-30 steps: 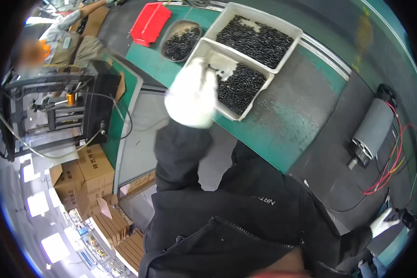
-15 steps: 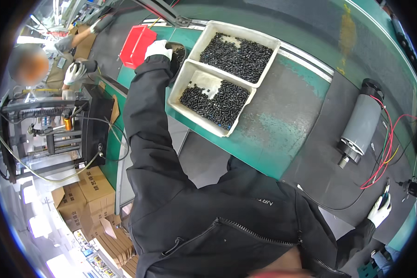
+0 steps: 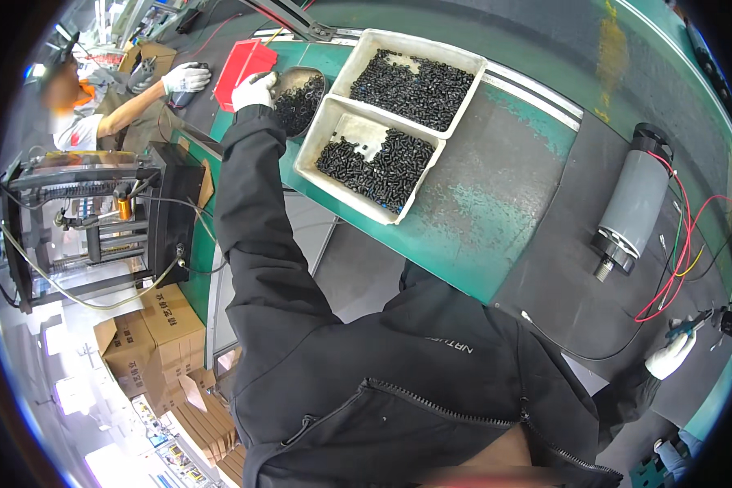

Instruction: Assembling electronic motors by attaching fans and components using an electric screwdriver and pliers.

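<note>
My left hand (image 3: 254, 89), in a white glove, is stretched far out to the left rim of a round metal bowl (image 3: 302, 98) that holds small black screws. Its fingers are curled at the rim, and I cannot see whether they hold anything. My right hand (image 3: 669, 355), also gloved in white, rests at the right end of the black mat (image 3: 561, 268), closed on a small blue-handled tool (image 3: 691, 325). Red, yellow and black wires (image 3: 681, 260) run from there to a grey cylindrical motor (image 3: 633, 203).
Two white trays of black screws (image 3: 346, 134) (image 3: 398, 45) sit on the green bench (image 3: 480, 203), with a red bin (image 3: 244, 61) beyond the bowl. A co-worker's gloved hand (image 3: 185, 77) works at upper left. A black machine frame (image 3: 89, 220) and cardboard boxes (image 3: 150, 333) stand below left.
My left hand has moved away from the near white tray, out past it to the metal bowl. My right hand has stayed by the wires at the mat's end.
</note>
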Demonstrator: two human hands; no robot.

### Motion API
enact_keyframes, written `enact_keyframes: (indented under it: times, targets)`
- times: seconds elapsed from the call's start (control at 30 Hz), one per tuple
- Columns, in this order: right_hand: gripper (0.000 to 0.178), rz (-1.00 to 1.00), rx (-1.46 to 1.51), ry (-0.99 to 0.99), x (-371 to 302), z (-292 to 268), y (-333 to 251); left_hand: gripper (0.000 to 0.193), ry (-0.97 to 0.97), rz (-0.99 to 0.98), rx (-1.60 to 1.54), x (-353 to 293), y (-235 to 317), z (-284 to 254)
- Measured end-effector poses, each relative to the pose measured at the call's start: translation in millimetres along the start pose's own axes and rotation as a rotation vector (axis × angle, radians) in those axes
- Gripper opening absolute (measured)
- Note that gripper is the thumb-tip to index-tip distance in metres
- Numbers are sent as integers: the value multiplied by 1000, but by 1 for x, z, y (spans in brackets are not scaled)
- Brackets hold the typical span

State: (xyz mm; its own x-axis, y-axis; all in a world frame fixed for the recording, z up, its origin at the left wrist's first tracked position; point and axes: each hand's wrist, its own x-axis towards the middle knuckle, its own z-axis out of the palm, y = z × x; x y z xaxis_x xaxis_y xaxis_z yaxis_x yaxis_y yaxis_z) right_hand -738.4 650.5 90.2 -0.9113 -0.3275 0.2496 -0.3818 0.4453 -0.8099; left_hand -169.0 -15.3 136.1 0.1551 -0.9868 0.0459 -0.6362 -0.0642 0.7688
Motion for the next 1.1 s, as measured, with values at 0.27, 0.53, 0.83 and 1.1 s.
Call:
enact_keyframes:
  times: [0.27,0.53,0.83,1.1]
  targets:
    - [44,142,271,147,2,25,4,17,206,74,-458,-55,23,4]
    - [44,140,282,134,5,24,13,14,133,-173,-919,-48,7,-5]
    - [43,151,268,104,6,20,21,12,34,-246,-1163,-44,-4,-1]
    - [42,179,288,108,5,22,18,16,58,-82,-999,-59,9,5]
